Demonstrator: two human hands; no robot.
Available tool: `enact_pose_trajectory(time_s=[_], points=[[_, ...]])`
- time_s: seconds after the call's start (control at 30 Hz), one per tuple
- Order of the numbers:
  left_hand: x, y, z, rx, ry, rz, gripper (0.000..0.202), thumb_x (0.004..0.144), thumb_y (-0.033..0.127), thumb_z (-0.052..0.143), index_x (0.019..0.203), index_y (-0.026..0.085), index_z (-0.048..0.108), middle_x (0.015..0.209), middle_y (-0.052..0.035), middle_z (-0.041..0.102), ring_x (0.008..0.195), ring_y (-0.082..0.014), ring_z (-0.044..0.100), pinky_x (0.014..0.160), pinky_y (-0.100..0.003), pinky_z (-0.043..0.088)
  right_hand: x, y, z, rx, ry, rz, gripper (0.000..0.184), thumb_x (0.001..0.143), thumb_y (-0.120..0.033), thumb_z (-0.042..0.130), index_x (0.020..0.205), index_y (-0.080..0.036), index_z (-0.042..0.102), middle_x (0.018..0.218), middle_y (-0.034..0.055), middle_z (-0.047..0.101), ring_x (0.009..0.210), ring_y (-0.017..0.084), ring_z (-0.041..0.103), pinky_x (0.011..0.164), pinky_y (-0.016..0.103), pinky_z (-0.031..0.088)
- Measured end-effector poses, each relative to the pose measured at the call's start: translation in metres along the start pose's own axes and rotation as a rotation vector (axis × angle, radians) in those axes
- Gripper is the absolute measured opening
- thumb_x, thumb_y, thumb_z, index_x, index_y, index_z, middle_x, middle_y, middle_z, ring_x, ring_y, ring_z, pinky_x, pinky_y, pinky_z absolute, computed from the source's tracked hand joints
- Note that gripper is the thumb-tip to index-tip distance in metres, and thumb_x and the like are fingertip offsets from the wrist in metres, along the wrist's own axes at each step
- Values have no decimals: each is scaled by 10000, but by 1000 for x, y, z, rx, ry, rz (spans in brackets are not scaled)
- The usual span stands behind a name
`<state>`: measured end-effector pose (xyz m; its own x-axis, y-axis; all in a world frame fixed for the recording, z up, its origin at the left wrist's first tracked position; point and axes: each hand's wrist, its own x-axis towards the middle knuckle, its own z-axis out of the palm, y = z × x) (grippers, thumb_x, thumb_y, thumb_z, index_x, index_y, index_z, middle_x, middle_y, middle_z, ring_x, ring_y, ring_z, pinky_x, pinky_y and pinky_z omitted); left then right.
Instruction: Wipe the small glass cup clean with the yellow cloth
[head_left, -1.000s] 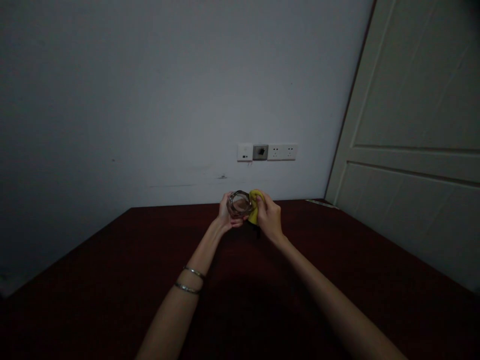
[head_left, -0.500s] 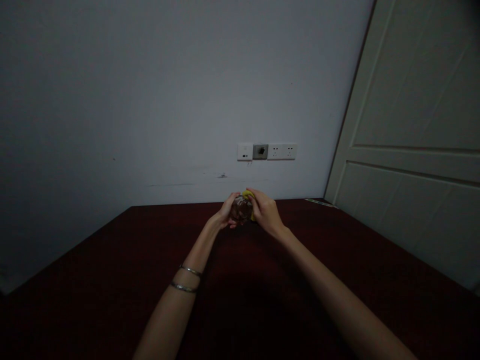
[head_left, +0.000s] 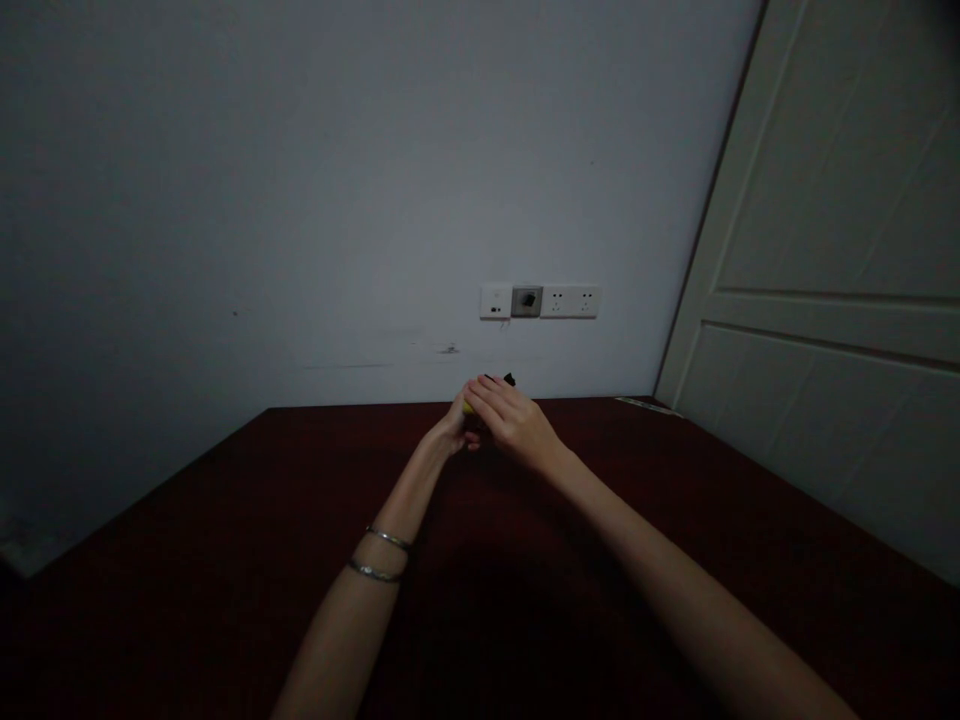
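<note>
Both my hands meet above the far part of a dark red table (head_left: pixel 225 560). My left hand (head_left: pixel 452 432) is curled round a small glass dish, which is now almost fully hidden. My right hand (head_left: pixel 510 420) lies over the top of it, fingers closed on a yellow cloth (head_left: pixel 469 407); only a sliver of yellow shows at the fingertips. A small dark bit (head_left: pixel 509 380) sticks out behind my right hand. Two thin bangles (head_left: pixel 382 555) sit on my left forearm.
A pale wall rises behind the table, with a row of sockets and a switch (head_left: pixel 538 301). A white panelled door (head_left: pixel 840 300) stands at the right. A thin flat strip (head_left: pixel 643 404) lies at the table's far right corner.
My right hand has moved left, from beside the glass dish to over its top, taking the yellow cloth with it. The dish, plainly visible a second ago, is now covered.
</note>
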<state>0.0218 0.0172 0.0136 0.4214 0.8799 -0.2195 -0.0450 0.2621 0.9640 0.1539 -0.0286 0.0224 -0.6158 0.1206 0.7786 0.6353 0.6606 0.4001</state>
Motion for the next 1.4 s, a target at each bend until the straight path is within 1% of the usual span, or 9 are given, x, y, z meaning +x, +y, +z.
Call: enact_pose_trajectory(time_s=[0.1,0.23,0.47,0.67,0.8,0.93,1.07,1.2,1.4], points=[[0,-1,1,-37,75,20,630,828,685,144,762,187,525,422,38,347,303,-79,228,337,-224,146,2,-3,-3,22,-16,-29,326,865,-144,505,1176,-69,566,1238,169,579,1209,265,497,1030,448,416],[0,0,2,-100,128,13,582,836,652,238,806,169,560,436,27,388,323,-91,281,372,-232,181,2,-4,-7,52,-25,-70,311,878,-114,473,1169,-60,572,1226,175,585,1209,263,496,1013,443,438],[8,1,-2,-246,104,-14,466,759,611,472,659,162,546,400,24,428,340,-112,368,378,-242,255,-7,-5,-11,36,-39,-168,268,892,-103,454,1102,-106,619,1195,138,612,1183,239,521,1005,436,450],[11,1,1,-351,67,82,396,804,491,467,651,136,555,521,-10,567,456,-108,515,479,-219,403,-9,-6,-11,-50,-2,-253,253,890,-98,460,1078,-108,629,1155,113,642,1137,223,563,976,401,485],[9,4,3,-394,56,122,381,802,450,471,655,114,576,546,-31,595,463,-110,525,496,-223,417,-10,-9,-13,-28,24,-277,248,880,-83,469,1066,-79,632,1148,135,642,1132,235,566,973,406,486],[8,7,5,-441,60,189,331,784,407,498,637,120,572,534,-9,589,433,-89,495,490,-209,406,-12,-11,-15,-13,29,-274,258,886,-85,456,1073,-105,632,1151,116,644,1141,216,561,974,393,487],[7,12,8,-456,40,189,330,802,369,460,625,113,570,532,-16,592,431,-89,486,496,-216,408,-12,-12,-16,4,29,-264,259,882,-81,460,1076,-97,631,1149,122,644,1132,222,568,968,394,492],[2,17,11,-457,21,150,338,814,339,424,611,110,566,529,-25,589,427,-93,483,489,-220,408,-13,-13,-18,84,9,-212,281,880,-82,465,1110,-131,619,1174,112,632,1160,211,548,969,402,486],[-9,22,11,-453,19,136,380,820,410,424,665,111,600,564,-45,615,436,-100,515,462,-203,406,-18,-16,-23,71,15,-191,282,881,-88,465,1116,-120,617,1170,113,635,1137,217,566,937,396,497]])
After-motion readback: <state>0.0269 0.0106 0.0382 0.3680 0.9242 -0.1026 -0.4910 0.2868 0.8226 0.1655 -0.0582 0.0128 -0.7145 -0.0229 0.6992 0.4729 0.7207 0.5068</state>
